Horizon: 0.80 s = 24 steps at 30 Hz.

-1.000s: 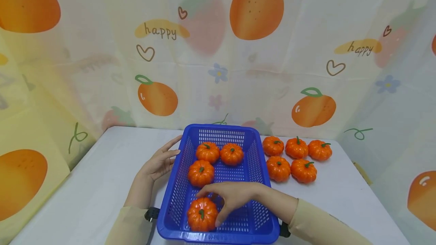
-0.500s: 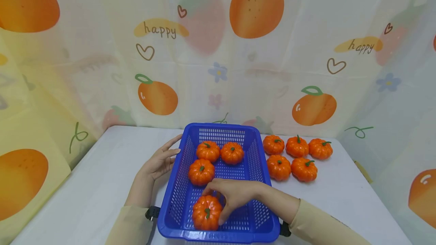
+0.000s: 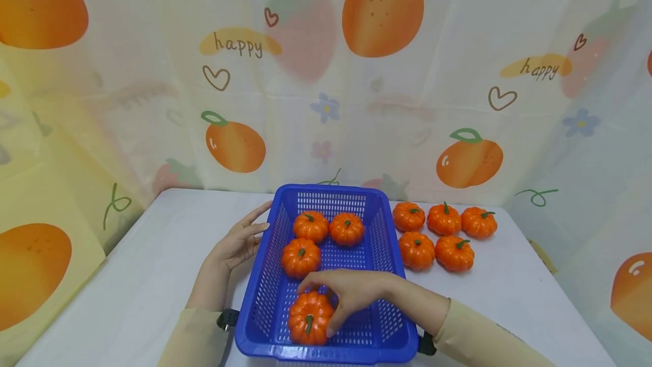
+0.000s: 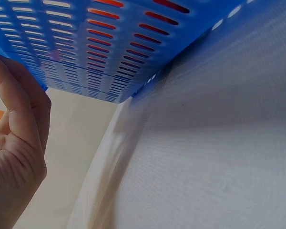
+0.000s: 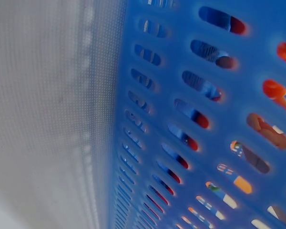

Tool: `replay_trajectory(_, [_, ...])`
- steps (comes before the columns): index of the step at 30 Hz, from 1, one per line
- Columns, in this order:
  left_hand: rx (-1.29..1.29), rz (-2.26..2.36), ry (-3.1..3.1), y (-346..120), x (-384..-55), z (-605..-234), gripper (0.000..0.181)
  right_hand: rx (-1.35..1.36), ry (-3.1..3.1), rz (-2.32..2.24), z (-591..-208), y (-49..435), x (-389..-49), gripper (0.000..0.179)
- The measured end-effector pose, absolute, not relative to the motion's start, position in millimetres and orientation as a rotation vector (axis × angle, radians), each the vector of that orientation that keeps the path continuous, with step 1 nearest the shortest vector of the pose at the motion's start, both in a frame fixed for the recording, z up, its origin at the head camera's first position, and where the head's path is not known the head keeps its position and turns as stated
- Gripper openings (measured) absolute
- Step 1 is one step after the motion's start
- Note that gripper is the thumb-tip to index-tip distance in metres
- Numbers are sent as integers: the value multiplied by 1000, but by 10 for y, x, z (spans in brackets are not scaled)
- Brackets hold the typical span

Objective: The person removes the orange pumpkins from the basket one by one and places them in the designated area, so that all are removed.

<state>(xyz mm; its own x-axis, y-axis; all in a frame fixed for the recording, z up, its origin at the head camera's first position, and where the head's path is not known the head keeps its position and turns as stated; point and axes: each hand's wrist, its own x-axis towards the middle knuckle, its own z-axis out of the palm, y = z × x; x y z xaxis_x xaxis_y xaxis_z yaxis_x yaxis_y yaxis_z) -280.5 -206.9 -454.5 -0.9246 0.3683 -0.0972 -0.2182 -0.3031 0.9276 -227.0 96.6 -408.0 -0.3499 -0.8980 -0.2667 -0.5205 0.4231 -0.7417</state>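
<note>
Inside a blue plastic basket [image 3: 326, 353], my right hand [image 3: 356, 293] curls its thumb and fingers round a small orange pumpkin [image 3: 304, 327] with a green stem, near the front wall. Three more pumpkins sit farther back: one at the left [image 3: 301, 258], one behind it [image 3: 311, 227] and one at the back right [image 3: 347, 230]. My left hand [image 3: 239, 245] rests its relaxed fingers at the outside of the basket's left rim. Up close, the left wrist view shows that hand [image 4: 19, 138] beside the slotted wall [image 4: 102, 57]. The basket wall [image 5: 157, 119] hides my right hand's grip in the right wrist view.
Several similar pumpkins stand in two rows on the white table [image 3: 499, 293] right of the basket, such as one near the basket [image 3: 417, 251] and one at the far right [image 3: 479, 223]. A fruit-printed curtain [image 3: 326, 146] hangs behind the table.
My right hand has shifted the front pumpkin slightly right within the basket, mostly during the first half second. Since then it has barely moved. The left hand and basket stay in place.
</note>
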Motion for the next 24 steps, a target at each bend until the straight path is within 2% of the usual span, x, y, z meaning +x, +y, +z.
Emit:
replay_trajectory(8, [196, 2270, 1594, -2065, -2799, -4546, 64, -1243, 2053, -751, -4083, 991, -2284, 69])
replay_trajectory(24, [197, 2272, 1591, -2072, -2804, -4549, 65, -1081, 2232, -964, -4027, 1093, -2353, 70])
